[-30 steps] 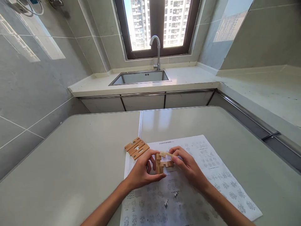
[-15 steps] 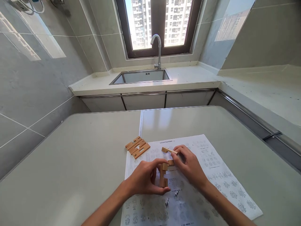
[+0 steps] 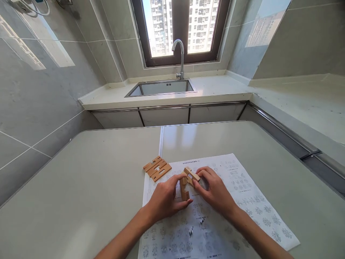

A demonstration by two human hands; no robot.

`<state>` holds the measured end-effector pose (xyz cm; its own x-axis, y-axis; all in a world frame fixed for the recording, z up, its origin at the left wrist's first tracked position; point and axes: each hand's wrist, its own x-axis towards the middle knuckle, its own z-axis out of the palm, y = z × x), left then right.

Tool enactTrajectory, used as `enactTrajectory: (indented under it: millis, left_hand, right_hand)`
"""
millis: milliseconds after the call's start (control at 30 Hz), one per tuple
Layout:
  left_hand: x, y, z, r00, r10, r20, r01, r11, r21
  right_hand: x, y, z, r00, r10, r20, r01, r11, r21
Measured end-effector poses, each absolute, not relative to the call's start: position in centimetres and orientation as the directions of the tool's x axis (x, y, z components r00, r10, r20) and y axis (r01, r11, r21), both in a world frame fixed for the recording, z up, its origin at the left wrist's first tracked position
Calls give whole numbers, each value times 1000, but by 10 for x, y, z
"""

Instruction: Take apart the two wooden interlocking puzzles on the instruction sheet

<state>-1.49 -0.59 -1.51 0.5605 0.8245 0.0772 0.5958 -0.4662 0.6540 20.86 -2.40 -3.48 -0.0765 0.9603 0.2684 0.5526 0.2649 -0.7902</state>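
I look into a home kitchen: a steel sink point(image 3: 164, 87) with a curved tap point(image 3: 179, 57) sits in a pale counter point(image 3: 215, 90) over cabinet doors point(image 3: 164, 117), below a dark-framed window point(image 3: 180, 30) facing apartment towers. Grey tiled walls point(image 3: 43, 90) enclose the room; a bench point(image 3: 88, 187) fills the foreground.

Pale wood on printed paper, over a smooth table

The notched puzzle pieces point(image 3: 188, 181) and the loose blocks point(image 3: 157, 168) are light, matt, unvarnished-looking wood. The sheet point(image 3: 237, 201) under them is thin white paper, matt, printed in grey. The table point(image 3: 81, 187) is smooth with a soft sheen. Beyond, the sink point(image 3: 161, 87) and tap point(image 3: 180, 57) are shiny metal; the wall tiles point(image 3: 40, 93) are glossy grey.
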Motion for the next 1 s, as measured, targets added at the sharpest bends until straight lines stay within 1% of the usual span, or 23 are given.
enactTrajectory:
  millis: [133, 300, 533, 733, 1000]
  left_hand:
    - [-14, -5, -16, 548, 825, 137, 627, -514, 585]
    - [-13, -3, -17, 555, 817, 160, 635, -540, 553]
    - [-11, -3, -19, 522, 829, 201, 678, -546, 492]
    - [-11, -4, -22, 509, 833, 218, 711, -549, 439]
    - [-10, -4, -21, 515, 816, 262, 708, -577, 407]
  right_hand:
    - [209, -24, -37, -50, 950, 309, 618, 273, -738]
    - [212, -22, -43, 22, 943, 333, 678, 231, -698]
    - [212, -21, -45, 5, 934, 357, 758, 229, -611]
    - [213, -21, -45, -11, 933, 360, 768, 239, -594]
    - [212, -23, -41, -84, 931, 355, 730, 300, -614]
